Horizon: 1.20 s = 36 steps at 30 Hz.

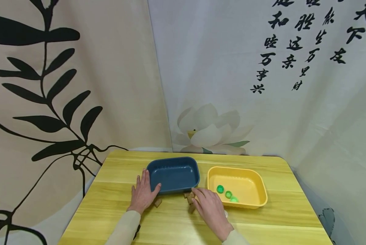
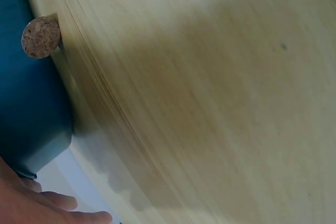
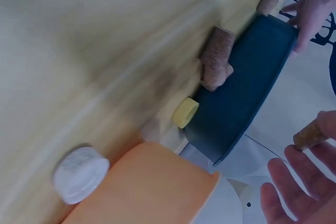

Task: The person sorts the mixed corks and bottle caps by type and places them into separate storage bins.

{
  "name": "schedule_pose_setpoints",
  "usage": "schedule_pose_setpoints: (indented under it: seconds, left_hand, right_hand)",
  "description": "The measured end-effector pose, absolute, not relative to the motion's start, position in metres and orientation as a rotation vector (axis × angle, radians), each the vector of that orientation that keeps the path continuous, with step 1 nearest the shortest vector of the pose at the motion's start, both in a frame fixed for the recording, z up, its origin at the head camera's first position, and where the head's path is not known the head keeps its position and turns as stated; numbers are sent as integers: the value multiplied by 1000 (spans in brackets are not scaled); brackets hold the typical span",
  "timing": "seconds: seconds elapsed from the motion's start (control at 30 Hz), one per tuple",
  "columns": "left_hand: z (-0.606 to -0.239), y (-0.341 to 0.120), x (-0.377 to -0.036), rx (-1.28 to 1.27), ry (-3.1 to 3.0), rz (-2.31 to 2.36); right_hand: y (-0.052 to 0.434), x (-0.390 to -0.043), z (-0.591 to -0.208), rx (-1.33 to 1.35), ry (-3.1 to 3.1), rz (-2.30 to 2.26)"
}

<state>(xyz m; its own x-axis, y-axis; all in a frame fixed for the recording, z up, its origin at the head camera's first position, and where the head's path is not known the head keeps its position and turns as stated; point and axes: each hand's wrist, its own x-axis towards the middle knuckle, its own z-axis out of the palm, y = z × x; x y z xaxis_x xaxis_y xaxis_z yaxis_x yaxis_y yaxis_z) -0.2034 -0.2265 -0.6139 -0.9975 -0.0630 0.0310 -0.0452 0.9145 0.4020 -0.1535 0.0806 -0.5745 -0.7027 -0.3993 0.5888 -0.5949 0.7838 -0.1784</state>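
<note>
My left hand (image 1: 143, 193) rests on the left end of a blue tray (image 1: 176, 175), its fingers extended along the rim and the thumb spread toward the front edge. Between thumb and fingertip my right hand (image 3: 310, 187) pinches a small cork stopper (image 3: 308, 136), held up over the tray's front side in the right wrist view. Below that hand several more cork stoppers (image 3: 218, 51) lie against the tray's front wall. Another cork (image 1: 157, 202) sits by the left thumb. In the left wrist view a cork's round end (image 2: 41, 37) shows beside the blue wall.
To the right stands a yellow tray (image 1: 244, 183) with several green caps (image 1: 228, 194) in it. A white cap (image 3: 81, 174) lies on the table in front of it. One yellow cap (image 3: 185, 113) is near the blue tray's corner. A printed cloth (image 1: 213, 85) hangs behind the table.
</note>
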Motion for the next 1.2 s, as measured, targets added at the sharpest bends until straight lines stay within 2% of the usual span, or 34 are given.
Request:
schedule_pose_setpoints:
  seconds: [0.47, 1.2]
  left_hand:
    - [-610, -224, -201, 75, -3001, -635]
    - [-612, -223, -202, 88, -3004, -623]
  right_hand:
    - [43, -186, -563, 709, -2460, 558]
    - [-6, -219, -582, 591, -2631, 400]
